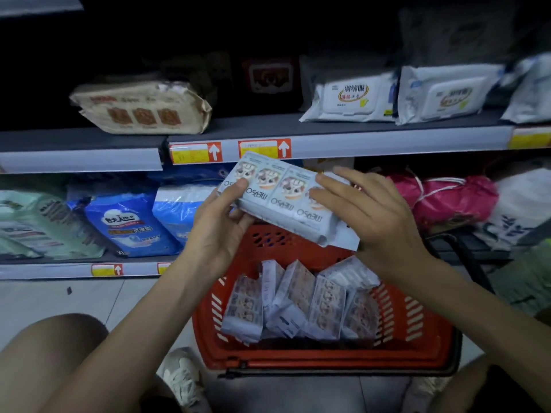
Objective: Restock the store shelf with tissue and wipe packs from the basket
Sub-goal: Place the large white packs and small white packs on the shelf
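Knees and shoes: bare knees low in the frame at both sides, a pale sneaker [182, 380] on the tiled floor; the person looks to be crouching
Basket: red slotted plastic shopping basket [417, 350] on the floor between the knees, just in front of the shelving
Left in basket: a loose heap of white multi-packs of pocket tissues [298, 305], several standing on edge; count unclear, a good handful at least
Pack in hand: white film-wrapped strip of pocket tissues with cartoon print and MEDSO lettering [280, 201], held above the basket's far rim, tilted, its right end lower
Left hand: left hand [217, 225] closed on the strip's left end, thumb on top, fingers curled beneath
Right hand: right hand [366, 216] laid over the strip's right end, fingers spread flat across the top, thumb hidden; grip looks light, more steadying than clamping
Lower shelf: blue and pale green soft bags [131, 225] at left, pink bundle [447, 201] at right
Upper shelf: grey shelf board [268, 123] with a beige tissue pack [143, 108] left, white flip-lid wipe packs [354, 99] right, bare stretch between them
Progress: judged early to middle; basket well stocked, one strip out and not yet placed
Next: likely lift to the bare stretch of the upper shelf
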Available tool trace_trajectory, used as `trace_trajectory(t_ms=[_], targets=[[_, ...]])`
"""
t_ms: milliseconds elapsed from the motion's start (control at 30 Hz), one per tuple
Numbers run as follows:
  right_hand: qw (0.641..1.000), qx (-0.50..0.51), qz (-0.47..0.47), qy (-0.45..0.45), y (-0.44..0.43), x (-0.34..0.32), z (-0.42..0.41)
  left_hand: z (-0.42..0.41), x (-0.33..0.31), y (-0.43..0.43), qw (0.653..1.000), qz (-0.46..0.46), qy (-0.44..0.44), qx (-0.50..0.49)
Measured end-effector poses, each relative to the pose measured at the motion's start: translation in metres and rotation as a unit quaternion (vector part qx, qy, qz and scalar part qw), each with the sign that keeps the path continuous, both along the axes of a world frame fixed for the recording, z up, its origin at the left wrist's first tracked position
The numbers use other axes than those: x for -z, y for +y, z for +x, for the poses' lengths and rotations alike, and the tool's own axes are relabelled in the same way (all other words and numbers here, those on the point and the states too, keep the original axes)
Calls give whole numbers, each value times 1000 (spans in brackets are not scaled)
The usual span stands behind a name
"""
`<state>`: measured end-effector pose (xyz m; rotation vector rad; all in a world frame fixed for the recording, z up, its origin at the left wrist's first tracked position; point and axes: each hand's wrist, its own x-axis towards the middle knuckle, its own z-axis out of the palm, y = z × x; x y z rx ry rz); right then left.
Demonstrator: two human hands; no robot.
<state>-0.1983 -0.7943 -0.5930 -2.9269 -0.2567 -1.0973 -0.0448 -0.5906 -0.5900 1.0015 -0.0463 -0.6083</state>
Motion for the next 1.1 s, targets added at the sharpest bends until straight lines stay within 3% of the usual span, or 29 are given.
trace_trajectory(t_ms=[400,633,833,1000,1100], targets=[[991,-32,-106,-81,14,-73,-6,-2,-108,26,973,55,-218,-45],[987,-32,-86,-132,18,-127,19,3,-184,22,959,5,-271,-83],[976,-21,65,-207,39,-160,61,13,-228,14,936,4,-338,-101],[924,-52,299,-232,60,-191,103,20,-242,3,896,38,-429,-109],[899,-28,375,-225,66,-212,134,38,-246,0,859,85,-493,-107]])
